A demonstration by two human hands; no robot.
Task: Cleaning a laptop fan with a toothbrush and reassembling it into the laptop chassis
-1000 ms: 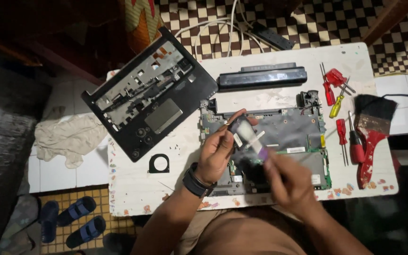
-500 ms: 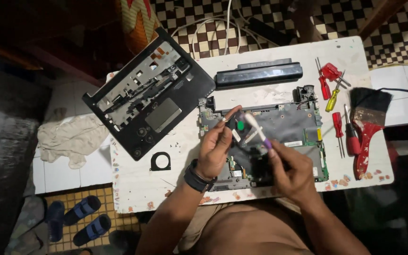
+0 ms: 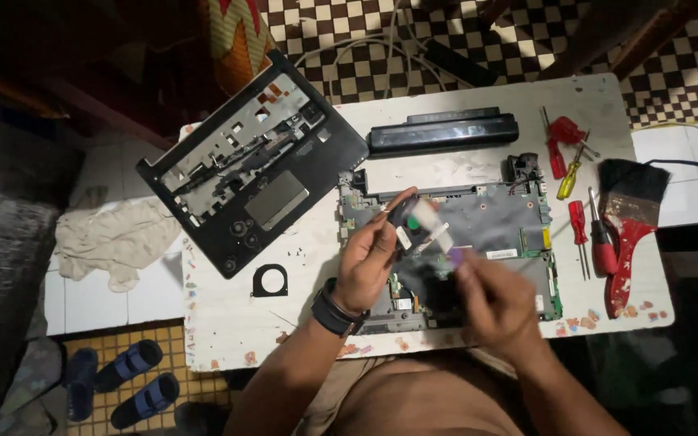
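Observation:
My left hand (image 3: 373,258) holds a small black fan-like part (image 3: 405,222) above the opened laptop base (image 3: 510,218) with its bare circuit board. My right hand (image 3: 494,303) grips a thin white tool with a purple end (image 3: 442,242), its tip on the held part. Both hands hover over the middle of the board. The motion blurs the right hand. A black wristband sits on my left wrist (image 3: 333,311).
A white table (image 3: 228,323) carries the removed black palmrest cover (image 3: 252,161) at left, a long black battery (image 3: 442,132), red and yellow screwdrivers (image 3: 567,153), a red-handled brush (image 3: 628,218) and a small black bracket (image 3: 270,280). A rag (image 3: 115,238) and sandals (image 3: 123,379) lie left.
The view has shifted slightly. My hands stayed over the board, and the right hand with the white tool moved a little down and right along the held part.

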